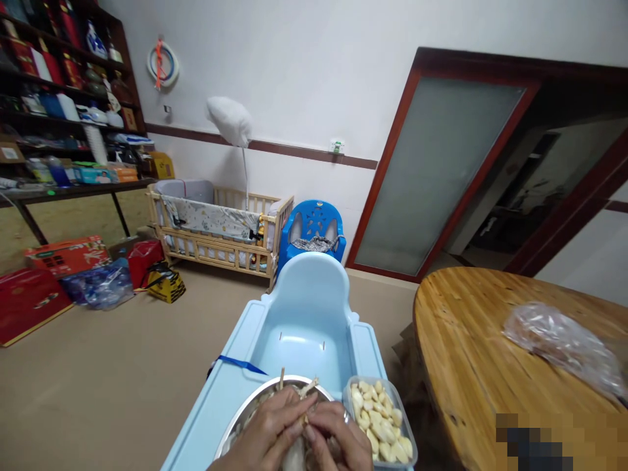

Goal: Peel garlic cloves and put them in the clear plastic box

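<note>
At the bottom of the view my left hand point(267, 435) and my right hand point(338, 437) meet over a steel bowl point(245, 412). Together they pinch a piece of garlic point(305, 418) with dry skin and stems sticking up. The bowl holds garlic skins, mostly hidden by my hands. Just to the right stands a clear plastic tub of peeled garlic cloves point(380, 422). Bowl and tub rest on the tray of a light blue child's high chair point(307, 320).
A round wooden table point(471, 353) stands at the right with a clear plastic bag point(559, 343) on it. Further back are a wooden cot point(220, 229), a blue plastic chair point(314, 229), dark shelves point(63, 98) and red boxes point(63, 255) on the floor.
</note>
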`<action>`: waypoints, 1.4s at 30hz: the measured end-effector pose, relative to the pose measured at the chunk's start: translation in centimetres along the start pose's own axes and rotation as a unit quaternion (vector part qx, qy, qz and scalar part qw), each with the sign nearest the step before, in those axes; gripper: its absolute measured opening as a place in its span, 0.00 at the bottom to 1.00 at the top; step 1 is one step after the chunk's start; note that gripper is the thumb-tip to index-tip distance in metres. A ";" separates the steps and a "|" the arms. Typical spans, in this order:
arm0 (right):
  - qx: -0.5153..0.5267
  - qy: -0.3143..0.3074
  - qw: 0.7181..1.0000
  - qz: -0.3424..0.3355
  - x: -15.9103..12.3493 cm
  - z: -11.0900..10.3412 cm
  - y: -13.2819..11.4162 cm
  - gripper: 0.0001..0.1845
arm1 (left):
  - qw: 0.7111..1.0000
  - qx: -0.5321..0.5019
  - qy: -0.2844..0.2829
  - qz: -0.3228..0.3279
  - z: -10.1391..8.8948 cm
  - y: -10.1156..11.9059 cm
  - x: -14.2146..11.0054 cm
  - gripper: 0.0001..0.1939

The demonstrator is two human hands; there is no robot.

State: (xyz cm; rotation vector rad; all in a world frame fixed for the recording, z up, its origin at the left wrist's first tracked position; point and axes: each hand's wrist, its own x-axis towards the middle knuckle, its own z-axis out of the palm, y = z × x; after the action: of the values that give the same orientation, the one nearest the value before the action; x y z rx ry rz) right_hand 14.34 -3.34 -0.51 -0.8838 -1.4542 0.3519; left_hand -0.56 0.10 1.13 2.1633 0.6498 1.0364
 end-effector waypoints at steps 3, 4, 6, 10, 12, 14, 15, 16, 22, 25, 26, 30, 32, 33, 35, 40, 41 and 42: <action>-0.015 -0.034 0.999 0.011 0.0 -0.3 -0.3 0.06 | 0.999 -0.020 0.007 -0.039 -0.2 0.3 0.1 0.20; -0.018 -0.041 0.999 0.014 0.0 -0.4 -0.4 0.06 | 0.999 -0.025 0.010 -0.045 -0.2 0.4 0.2 0.20; -0.017 -0.041 0.999 0.013 0.1 -0.5 -0.5 0.06 | 0.998 -0.027 0.016 -0.045 -0.3 0.4 0.3 0.22; -0.011 -0.004 1.000 -0.004 0.3 -0.3 -0.7 0.06 | 0.999 -0.015 0.033 -0.023 -0.1 -0.2 0.1 0.24; -0.005 0.021 1.000 0.008 0.2 0.0 -0.7 0.04 | 0.999 -0.012 0.039 -0.020 0.1 -0.6 0.0 0.22; 0.004 0.032 0.999 0.021 0.0 0.2 -0.5 0.04 | 0.999 -0.015 0.042 -0.027 0.2 -0.8 -0.1 0.17; 0.007 0.035 0.999 0.025 0.0 0.3 -0.5 0.04 | 0.998 -0.016 0.042 -0.034 0.2 -0.8 -0.1 0.14; 0.009 0.038 0.999 0.026 -0.1 0.4 -0.4 0.04 | 0.998 -0.017 0.043 -0.044 0.2 -0.8 -0.1 0.10; 0.022 0.050 0.998 0.034 -0.3 0.3 0.1 0.06 | 0.994 -0.037 0.059 -0.079 0.3 -0.6 -0.1 0.11; 0.036 0.023 0.997 0.062 -0.3 0.1 0.4 0.07 | 0.993 -0.043 0.058 -0.089 0.4 -0.7 -0.2 0.12; 0.042 0.014 0.996 0.073 -0.3 0.0 0.5 0.07 | 0.993 -0.043 0.059 -0.091 0.5 -0.7 -0.2 0.12; 0.062 -0.007 0.993 0.100 -0.6 -0.2 1.0 0.08 | 0.994 -0.018 0.063 -0.083 0.6 -0.8 -0.3 0.12; 0.060 -0.013 0.993 0.101 -0.7 -0.2 1.1 0.08 | 0.996 0.010 0.059 -0.058 0.6 -0.9 -0.2 0.13; 0.056 -0.016 0.993 0.101 -0.8 -0.2 1.1 0.08 | 0.997 0.022 0.053 -0.045 0.6 -1.0 -0.1 0.14; 0.046 -0.022 0.994 0.101 -0.8 -0.3 1.1 0.07 | 0.998 0.037 0.036 -0.030 0.6 -1.0 0.0 0.12; 0.025 -0.039 0.989 0.144 -0.9 -0.2 1.0 0.07 | 0.998 0.052 0.018 -0.032 0.6 -1.1 0.1 0.06; 0.017 -0.042 0.987 0.156 -0.9 -0.1 1.0 0.08 | 0.998 0.058 0.019 -0.027 0.6 -1.1 0.0 0.07; 0.008 -0.044 0.985 0.166 -0.9 -0.1 1.0 0.08 | 0.998 0.062 0.019 -0.021 0.7 -1.2 0.0 0.07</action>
State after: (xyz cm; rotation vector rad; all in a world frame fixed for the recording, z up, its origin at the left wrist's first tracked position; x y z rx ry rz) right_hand 14.60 -3.35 -1.79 -1.1107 -1.3808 0.6572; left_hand -0.22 0.66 -0.04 2.2313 0.7926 1.0417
